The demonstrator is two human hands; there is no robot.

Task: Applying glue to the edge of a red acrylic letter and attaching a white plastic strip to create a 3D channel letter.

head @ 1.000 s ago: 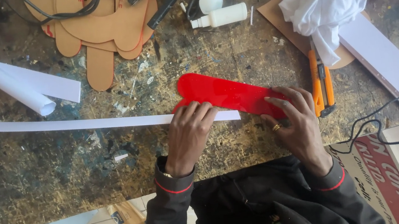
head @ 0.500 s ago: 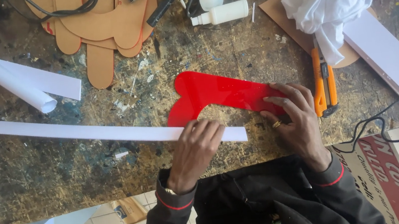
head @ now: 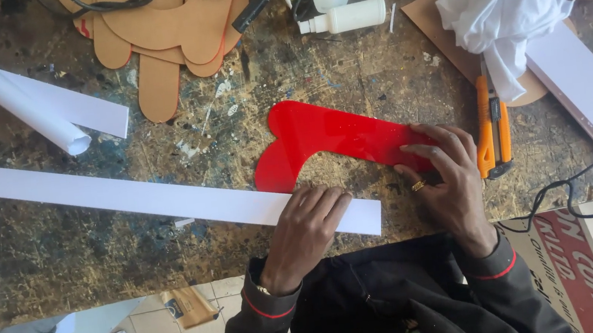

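— Your left hand (head: 308,221) lies flat, fingers together, pressing down on the long white strip (head: 129,198) near its right end. Agreed?

— Yes, and your right hand (head: 446,175) rests palm-down with fingers spread on the narrow end of the red plastic shape (head: 331,140). A ring shows on one finger.

— Where does the red shape sit?

— Between your hands and just above them on the scuffed workbench (head: 62,267); its wide lobed end touches the strip beside your left fingertips.

— What's around you?

— An orange utility knife (head: 492,122) lies just right of your right hand, with a crumpled white cloth (head: 502,9) beyond it. A white glue bottle (head: 346,16) and tan cardboard cutouts (head: 169,32) lie well above your hands.
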